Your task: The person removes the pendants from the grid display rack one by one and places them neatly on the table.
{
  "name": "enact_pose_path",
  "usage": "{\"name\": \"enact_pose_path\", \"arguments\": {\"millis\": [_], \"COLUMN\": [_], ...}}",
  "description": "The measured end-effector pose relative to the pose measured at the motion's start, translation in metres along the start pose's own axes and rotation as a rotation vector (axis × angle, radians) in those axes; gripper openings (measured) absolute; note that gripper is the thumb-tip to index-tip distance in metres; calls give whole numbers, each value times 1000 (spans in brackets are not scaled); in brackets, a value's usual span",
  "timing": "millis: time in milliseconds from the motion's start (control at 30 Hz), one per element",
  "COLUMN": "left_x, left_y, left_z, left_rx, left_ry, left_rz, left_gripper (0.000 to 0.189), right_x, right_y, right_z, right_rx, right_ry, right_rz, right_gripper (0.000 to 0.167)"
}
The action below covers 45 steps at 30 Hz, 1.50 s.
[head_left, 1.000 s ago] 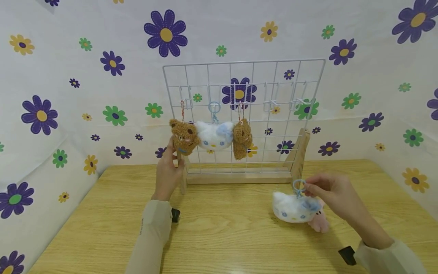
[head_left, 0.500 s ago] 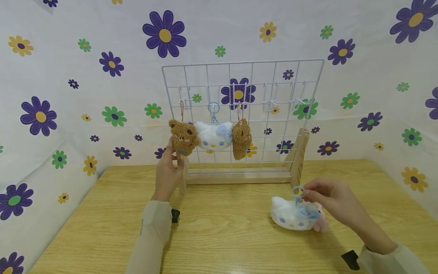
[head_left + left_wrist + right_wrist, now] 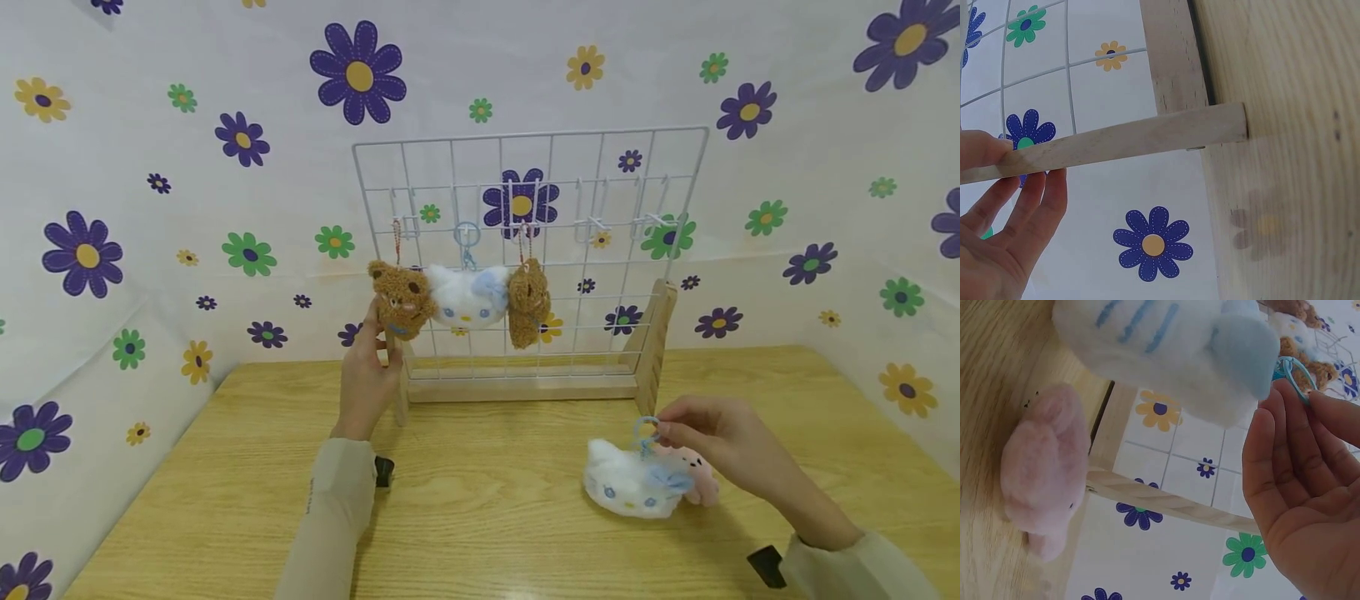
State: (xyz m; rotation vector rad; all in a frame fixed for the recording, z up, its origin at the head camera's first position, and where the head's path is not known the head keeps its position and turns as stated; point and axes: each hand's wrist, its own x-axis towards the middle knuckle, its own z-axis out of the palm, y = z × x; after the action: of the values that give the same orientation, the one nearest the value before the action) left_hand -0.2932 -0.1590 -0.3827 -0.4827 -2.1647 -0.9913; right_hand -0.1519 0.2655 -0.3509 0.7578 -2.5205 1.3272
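In the head view my right hand pinches the light-blue ring of a white cat-head plush keychain with a blue bow. The plush is at the table's right side, tilted; whether its underside touches the wood I cannot tell. Behind it, partly hidden, is a pink plush toy, which lies on the table in the right wrist view. My left hand grips the rack's left wooden upright, thumb on one side and fingers on the other in the left wrist view.
A white wire grid rack stands at the back. From its hooks hang a brown bear plush, a white cat-head plush and a second brown plush. Further right, white hooks carry nothing.
My right hand has moved the white cat-head plush downward and slightly left, toward the front of the table. The left hand stays on the wooden upright.
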Motion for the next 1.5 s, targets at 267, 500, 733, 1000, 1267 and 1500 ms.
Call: {"name": "enact_pose_path", "arguments": {"millis": [267,500,733,1000,1267,1500], "left_x": [0,1,2,3,2,1], "left_y": [0,2,3,3,3,3], "left_z": [-1,0,0,0,-1,-2], "left_rx": [-4,-13,-13,-8,-9,2], "left_ry": [-4,2,8,2,-12,-22], "left_rz": [-12,-8,-8,-1,-32,-41], "left_gripper": [78,79,79,78,78,79], "right_x": [16,28,39,44,47,49], "right_y": [7,17,20,19,25,29], "right_z": [0,3,11,15,19,23], "right_rx": [-64,-56,-27,-47,-119,-128], "right_ry": [1,-27,-44,-46,-54,-70], "right_rz": [118,162,140,157,178,160], "right_gripper": [10,11,8,8,8,7]}}
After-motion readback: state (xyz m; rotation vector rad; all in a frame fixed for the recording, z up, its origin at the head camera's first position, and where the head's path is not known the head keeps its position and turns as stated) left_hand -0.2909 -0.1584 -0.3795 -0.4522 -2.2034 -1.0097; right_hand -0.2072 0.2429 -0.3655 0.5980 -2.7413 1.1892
